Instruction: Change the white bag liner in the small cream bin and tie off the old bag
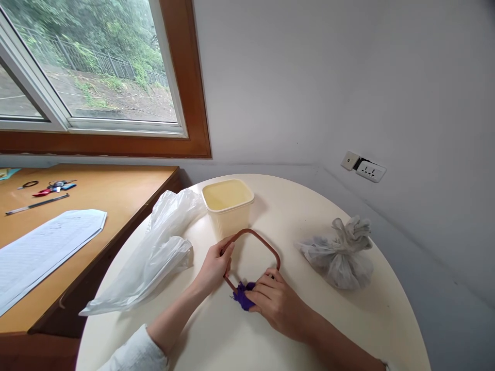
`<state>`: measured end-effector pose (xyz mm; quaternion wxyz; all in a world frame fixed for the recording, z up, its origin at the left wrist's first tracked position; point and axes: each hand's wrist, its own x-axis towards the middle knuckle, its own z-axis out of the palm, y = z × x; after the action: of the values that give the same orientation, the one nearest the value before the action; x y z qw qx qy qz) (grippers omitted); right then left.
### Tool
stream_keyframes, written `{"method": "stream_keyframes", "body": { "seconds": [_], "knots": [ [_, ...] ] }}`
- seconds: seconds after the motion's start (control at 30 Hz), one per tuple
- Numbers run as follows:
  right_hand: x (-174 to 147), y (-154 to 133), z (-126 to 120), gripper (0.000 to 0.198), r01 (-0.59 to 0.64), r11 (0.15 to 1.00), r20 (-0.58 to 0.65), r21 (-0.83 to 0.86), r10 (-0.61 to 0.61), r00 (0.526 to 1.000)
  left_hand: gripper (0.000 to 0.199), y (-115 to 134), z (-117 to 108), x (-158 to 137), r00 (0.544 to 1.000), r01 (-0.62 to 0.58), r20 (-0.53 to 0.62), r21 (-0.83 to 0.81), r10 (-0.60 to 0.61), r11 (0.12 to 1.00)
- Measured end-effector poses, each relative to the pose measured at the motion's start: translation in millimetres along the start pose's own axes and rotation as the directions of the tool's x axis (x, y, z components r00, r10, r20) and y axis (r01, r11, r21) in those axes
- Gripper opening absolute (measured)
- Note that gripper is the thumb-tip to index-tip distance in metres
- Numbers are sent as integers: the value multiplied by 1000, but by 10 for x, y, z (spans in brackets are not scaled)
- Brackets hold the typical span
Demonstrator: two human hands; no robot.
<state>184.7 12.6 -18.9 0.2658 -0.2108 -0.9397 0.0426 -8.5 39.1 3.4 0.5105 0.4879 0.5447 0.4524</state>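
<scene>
My left hand [213, 265] is closed on the left edge of a square lid-like piece [265, 243] with a reddish-brown rim and rounded corners. Whether its middle is a pale panel or open, I cannot tell. In my right hand [284, 304], a crumpled purple cloth [243, 298] is pinched against the near edge of that rim. Some right fingers lie over the rim's right side. Just beyond the rim stands a cream, square plastic tub [231, 214], open at the top.
On the round cream table [216, 342], a crumpled white plastic bag [154, 257] lies left and a knotted, filled bag [342, 255] sits right. A wooden desk [127, 180] with papers [54, 247] and small items adjoins at left. A wall socket [371, 170] is at right.
</scene>
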Motion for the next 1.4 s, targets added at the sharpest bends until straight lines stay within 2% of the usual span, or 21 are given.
{"method": "stream_keyframes", "body": {
  "seconds": [0.13,0.27,0.47,0.57,0.7,0.8,0.87,1.03,1.17,1.23,1.3,1.33,1.4],
  "knots": [
    [-6,1,-13,22,23,1000,-13,13,-23,1000,52,15,-140,47,994,62,80,83,-68,995],
    [-29,103,-59,28,-3,1000,-58,-16,3,998,57,57,-274,76,979,130,143,130,-149,983],
    [-69,240,-71,28,-11,997,-123,-70,2,992,59,140,-376,76,960,195,181,106,-212,975],
    [-76,274,-40,28,31,994,-110,-105,-42,993,56,149,-357,56,941,213,250,83,-227,973],
    [-69,314,-27,29,47,992,-111,-116,-60,992,51,129,-241,5,882,193,409,138,-233,971],
    [-72,343,-37,32,49,994,-124,-95,-61,990,51,107,-156,-26,849,192,469,154,-243,969],
    [-82,355,-39,32,39,998,-136,-59,-47,990,50,106,-126,-38,854,202,462,126,-238,971],
    [-97,346,-31,32,-38,999,-188,38,45,981,49,136,-106,-46,904,200,378,42,-201,979],
    [-104,292,-35,30,-125,978,-164,164,152,975,55,101,-108,-28,921,234,323,-20,-215,972],
    [-114,263,-49,25,-208,942,-149,263,253,956,55,62,-122,-10,926,232,313,-34,-210,972],
    [-123,244,-76,18,-321,855,-107,407,394,913,52,29,-146,9,938,235,279,-69,-208,970],
    [-123,240,-95,15,-384,779,-67,496,475,877,50,20,-161,17,945,238,252,-98,-207,966],
    [-109,242,-139,11,-482,561,30,673,631,775,45,17,-193,27,956,244,205,-162,-209,956]
  ]
}}
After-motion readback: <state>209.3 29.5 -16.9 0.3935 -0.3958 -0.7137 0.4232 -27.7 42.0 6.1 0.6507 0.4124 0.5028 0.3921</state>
